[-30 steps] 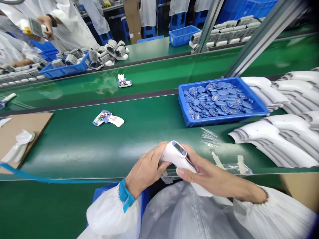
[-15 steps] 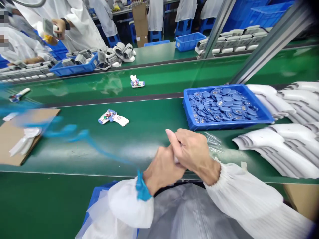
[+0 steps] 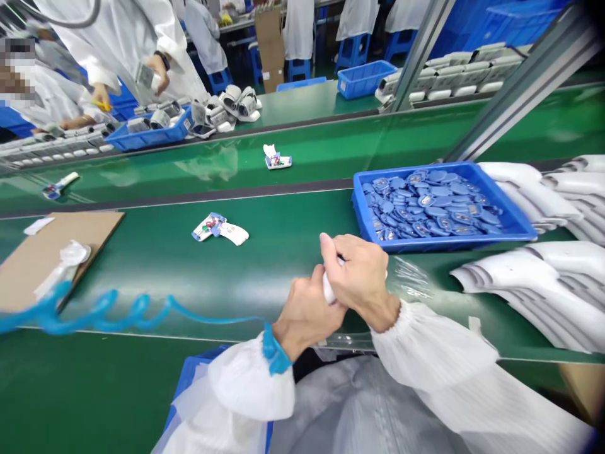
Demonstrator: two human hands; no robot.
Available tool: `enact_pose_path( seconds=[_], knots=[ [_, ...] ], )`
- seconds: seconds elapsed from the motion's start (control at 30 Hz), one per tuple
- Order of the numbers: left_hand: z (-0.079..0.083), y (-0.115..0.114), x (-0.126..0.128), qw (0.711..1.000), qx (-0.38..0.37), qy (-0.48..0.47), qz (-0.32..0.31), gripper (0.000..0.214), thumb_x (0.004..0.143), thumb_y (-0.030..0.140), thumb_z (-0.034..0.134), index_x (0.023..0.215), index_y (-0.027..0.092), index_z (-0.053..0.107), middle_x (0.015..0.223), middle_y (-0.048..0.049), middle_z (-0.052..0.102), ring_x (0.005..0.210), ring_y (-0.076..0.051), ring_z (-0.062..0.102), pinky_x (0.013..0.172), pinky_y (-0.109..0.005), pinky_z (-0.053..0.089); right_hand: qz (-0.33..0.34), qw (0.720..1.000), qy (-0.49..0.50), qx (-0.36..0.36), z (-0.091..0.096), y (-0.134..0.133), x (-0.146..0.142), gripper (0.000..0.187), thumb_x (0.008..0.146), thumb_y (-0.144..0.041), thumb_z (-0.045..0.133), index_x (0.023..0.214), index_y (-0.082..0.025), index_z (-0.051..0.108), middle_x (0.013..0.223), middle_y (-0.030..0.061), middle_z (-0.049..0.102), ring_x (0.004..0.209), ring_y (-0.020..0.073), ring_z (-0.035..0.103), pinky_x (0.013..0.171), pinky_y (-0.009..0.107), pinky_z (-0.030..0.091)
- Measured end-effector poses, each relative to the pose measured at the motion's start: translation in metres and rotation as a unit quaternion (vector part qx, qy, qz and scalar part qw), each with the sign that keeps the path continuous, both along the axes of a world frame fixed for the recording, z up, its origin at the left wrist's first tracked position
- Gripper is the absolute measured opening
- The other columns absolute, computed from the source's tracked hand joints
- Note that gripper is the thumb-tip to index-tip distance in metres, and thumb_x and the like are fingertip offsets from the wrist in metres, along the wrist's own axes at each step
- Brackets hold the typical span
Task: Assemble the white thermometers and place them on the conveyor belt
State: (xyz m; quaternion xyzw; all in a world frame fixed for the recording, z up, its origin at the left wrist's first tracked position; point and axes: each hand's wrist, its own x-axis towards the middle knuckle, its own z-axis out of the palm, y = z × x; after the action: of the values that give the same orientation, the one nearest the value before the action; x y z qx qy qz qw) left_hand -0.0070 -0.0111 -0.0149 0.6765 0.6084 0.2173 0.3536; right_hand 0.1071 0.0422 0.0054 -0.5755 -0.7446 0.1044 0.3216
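Hands at work: bare left hand (image 3: 307, 313) and right hand (image 3: 358, 275) close tightly around a white plastic handheld device (image 3: 329, 289), mostly hidden, apparently steadying it together above a green conveyor belt (image 3: 155, 265).

On the feed I work from, both the left hand (image 3: 307, 312) and the right hand (image 3: 359, 277) are bare, and each comes out of a white pleated sleeve. The left sleeve (image 3: 250, 384) puffs out and gathers at an elastic cuff, with a bright blue wrist band (image 3: 273, 350) over it. From that band, a thin blue cord runs off to the left of the hands and turns into a coiled section (image 3: 99, 312). The right sleeve (image 3: 435, 347) has the same gathered cuff, with no band. Below and between the hands, my chest is covered by a pale grey, finely striped smock (image 3: 368, 410).
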Motion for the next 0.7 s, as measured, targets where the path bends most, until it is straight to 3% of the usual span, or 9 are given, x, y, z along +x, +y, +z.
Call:
enact_pose_path(
  seconds=[0.13, 0.2, 0.27, 0.4, 0.5, 0.6, 0.7],
  knots=[
    [0.037, 0.043, -0.052, 0.982, -0.11, -0.014, -0.156, 0.022, 0.085, 0.037, 0.068, 0.098, 0.018, 0.067, 0.087, -0.0045, 0.075, 0.075, -0.021, 0.069, 0.065, -0.029, 0.049, 0.037, 0.993, -0.094, -0.06, -0.011, 0.015, -0.014, 0.045, 0.102, -0.036, 0.047, 0.062, -0.021, 0.061, 0.068, 0.0064, 0.069, 0.062, 0.0185, 0.06, 0.054, 0.033, 0.027],
    [0.053, 0.082, -0.076, 0.981, -0.079, 0.065, -0.162, 0.018, 0.089, 0.034, 0.063, 0.093, 0.018, 0.069, 0.085, -0.0026, 0.075, 0.077, -0.018, 0.069, 0.069, -0.026, 0.05, 0.078, 0.991, -0.095, -0.048, -0.019, 0.017, -0.019, 0.037, 0.1, -0.031, 0.052, 0.068, -0.02, 0.065, 0.072, 0.0069, 0.071, 0.069, 0.0212, 0.064, 0.056, 0.033, 0.034],
    [0.06, 0.132, -0.09, 0.973, -0.007, 0.192, -0.125, 0.017, 0.092, 0.029, 0.058, 0.091, 0.018, 0.072, 0.087, -0.0022, 0.076, 0.081, -0.017, 0.069, 0.076, -0.025, 0.051, 0.114, 0.989, -0.093, -0.033, -0.023, 0.014, -0.018, 0.025, 0.1, -0.027, 0.053, 0.081, -0.02, 0.069, 0.084, 0.0064, 0.073, 0.083, 0.023, 0.066, 0.066, 0.034, 0.043],
    [0.051, 0.24, -0.096, 0.946, 0.055, 0.316, -0.051, 0.02, 0.087, 0.009, 0.06, 0.103, 0.012, 0.072, 0.109, -0.0131, 0.074, 0.104, -0.026, 0.066, 0.093, -0.034, 0.049, 0.146, 0.989, -0.027, -0.012, -0.014, 0.0, 0.021, 0.021, 0.102, -0.019, 0.048, 0.096, -0.022, 0.068, 0.098, 0.0031, 0.073, 0.089, 0.0207, 0.066, 0.08, 0.036, 0.05],
    [0.039, 0.3, -0.09, 0.926, 0.096, 0.364, -0.044, 0.035, 0.089, 0.013, 0.066, 0.125, 0.011, 0.064, 0.137, -0.0164, 0.059, 0.13, -0.032, 0.052, 0.108, -0.05, 0.044, 0.117, 0.993, -0.003, 0.011, -0.001, -0.001, 0.077, 0.02, 0.102, -0.021, 0.048, 0.098, -0.023, 0.067, 0.097, 0.0018, 0.074, 0.088, 0.0188, 0.069, 0.081, 0.034, 0.053],
    [0.033, 0.336, -0.085, 0.911, 0.128, 0.385, -0.07, 0.04, 0.095, 0.026, 0.067, 0.133, 0.016, 0.059, 0.15, -0.0128, 0.047, 0.139, -0.033, 0.043, 0.114, -0.06, 0.037, 0.046, 0.997, -0.047, 0.035, 0.008, 0.018, 0.129, 0.019, 0.102, -0.028, 0.051, 0.101, -0.02, 0.069, 0.099, 0.0039, 0.076, 0.09, 0.0207, 0.071, 0.081, 0.035, 0.055],
    [0.033, 0.353, -0.082, 0.901, 0.127, 0.402, -0.106, 0.033, 0.096, 0.029, 0.067, 0.125, 0.015, 0.063, 0.144, -0.0123, 0.054, 0.135, -0.031, 0.048, 0.113, -0.058, 0.04, 0.014, 0.995, -0.093, 0.033, 0.008, 0.053, 0.154, 0.024, 0.102, -0.03, 0.05, 0.103, -0.019, 0.071, 0.104, 0.0058, 0.076, 0.096, 0.0235, 0.071, 0.083, 0.037, 0.054]
  ],
)
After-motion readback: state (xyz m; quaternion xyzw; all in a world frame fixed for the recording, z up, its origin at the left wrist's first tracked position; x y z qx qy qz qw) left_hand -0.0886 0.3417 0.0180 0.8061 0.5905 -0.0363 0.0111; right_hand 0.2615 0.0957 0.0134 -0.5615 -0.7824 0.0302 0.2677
